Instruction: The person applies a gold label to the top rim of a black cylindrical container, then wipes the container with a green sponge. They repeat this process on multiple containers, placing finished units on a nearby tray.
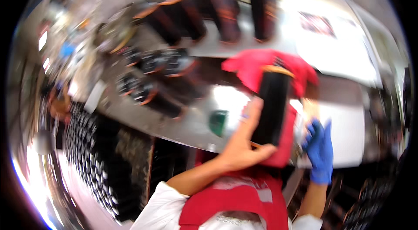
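My bare left hand (244, 143) is wrapped round the lower left side of a black cylinder (273, 108) with an orange rim. The cylinder stands tilted over a red cloth (244, 67) spread on the bench. My right hand (321, 151), in a blue glove, is just right of the cylinder and the cloth. Its fingers are smeared by motion, and a pale tan patch shows just beyond them. Whether it holds something cannot be made out. A round green piece (218, 122) lies on the metal bench left of my left hand.
Tall dark cylinders with orange rims (222, 12) stand in a row at the back. More dark cylinders (161, 99) lie on the bench (191, 136) at left. White sheets (342, 56) lie at right. Stacked black parts (89, 156) fill the lower left below the bench edge.
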Tool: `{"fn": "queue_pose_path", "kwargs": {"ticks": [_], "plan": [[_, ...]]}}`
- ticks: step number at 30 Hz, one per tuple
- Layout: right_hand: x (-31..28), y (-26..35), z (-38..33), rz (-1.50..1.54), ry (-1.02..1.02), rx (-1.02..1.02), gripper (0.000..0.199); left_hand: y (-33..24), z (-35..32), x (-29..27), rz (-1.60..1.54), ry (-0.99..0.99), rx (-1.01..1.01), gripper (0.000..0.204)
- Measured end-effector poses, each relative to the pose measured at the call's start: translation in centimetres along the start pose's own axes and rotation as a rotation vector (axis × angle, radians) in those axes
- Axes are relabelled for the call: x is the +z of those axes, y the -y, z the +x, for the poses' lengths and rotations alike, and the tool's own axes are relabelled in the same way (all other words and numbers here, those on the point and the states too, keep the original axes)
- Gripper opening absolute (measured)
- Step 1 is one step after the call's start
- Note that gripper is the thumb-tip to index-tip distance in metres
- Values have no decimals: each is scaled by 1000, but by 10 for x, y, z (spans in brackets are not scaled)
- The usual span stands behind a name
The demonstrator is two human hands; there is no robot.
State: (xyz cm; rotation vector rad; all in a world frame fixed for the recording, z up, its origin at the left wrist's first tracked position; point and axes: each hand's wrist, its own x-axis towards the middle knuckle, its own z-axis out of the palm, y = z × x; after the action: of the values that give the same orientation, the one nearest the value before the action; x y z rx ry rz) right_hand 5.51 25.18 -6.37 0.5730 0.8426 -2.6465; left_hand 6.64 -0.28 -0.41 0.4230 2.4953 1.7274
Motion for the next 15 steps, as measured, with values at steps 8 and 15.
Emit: {"fn": "queue_pose_path", "kwargs": {"ticks": [8,15], "plan": [[-58,17,1,181,454,191,46,7,-6,16,-190,-111,14,104],[-49,24,-5,-37,342,148,43,19,-2,27,-165,-131,27,109]]}}
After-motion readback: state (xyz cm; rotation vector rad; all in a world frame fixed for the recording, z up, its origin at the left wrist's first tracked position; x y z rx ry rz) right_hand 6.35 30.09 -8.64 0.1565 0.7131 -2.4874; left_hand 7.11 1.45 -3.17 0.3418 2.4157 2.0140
